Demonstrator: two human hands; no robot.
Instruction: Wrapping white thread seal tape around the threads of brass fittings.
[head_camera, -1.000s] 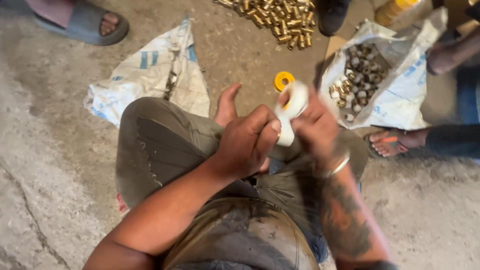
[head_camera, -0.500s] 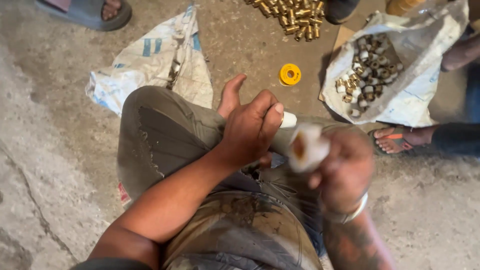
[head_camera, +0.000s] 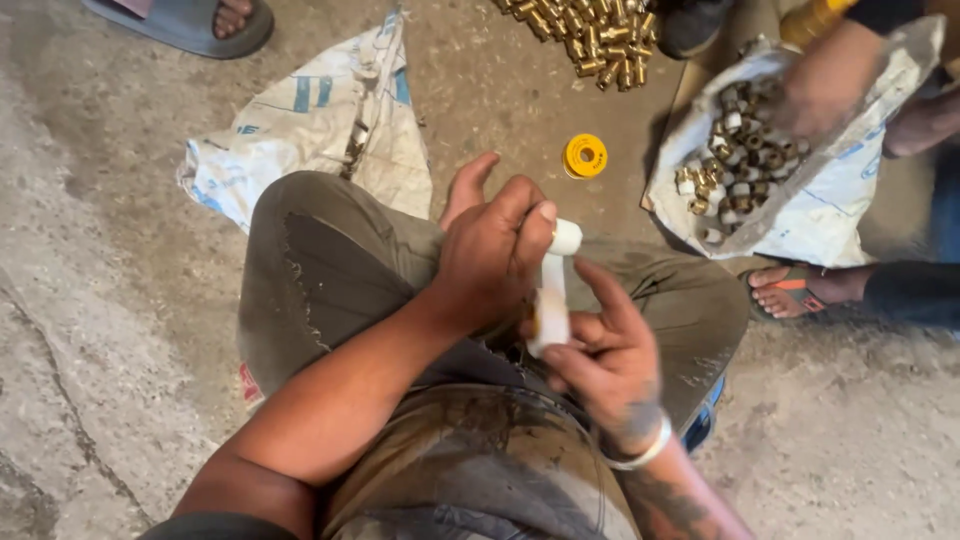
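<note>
The left hand (head_camera: 490, 255) is closed around a small fitting (head_camera: 565, 237) whose end already shows white, while the right hand (head_camera: 600, 350), just below it, grips a roll of white tape (head_camera: 549, 318) with a strip stretched taut between them. Judging by this, the wrapping is partway done; the strip is not yet torn off, and the sack (head_camera: 800, 220) beyond the right hand holds many wrapped pieces.

Bare concrete floor (head_camera: 90, 330) open at frame left, white sack (head_camera: 320, 120) upper centre, yellow tape roll (head_camera: 585, 156), brass fittings pile (head_camera: 585, 35) top, sack of fittings (head_camera: 800, 215) blocking upper right
</note>
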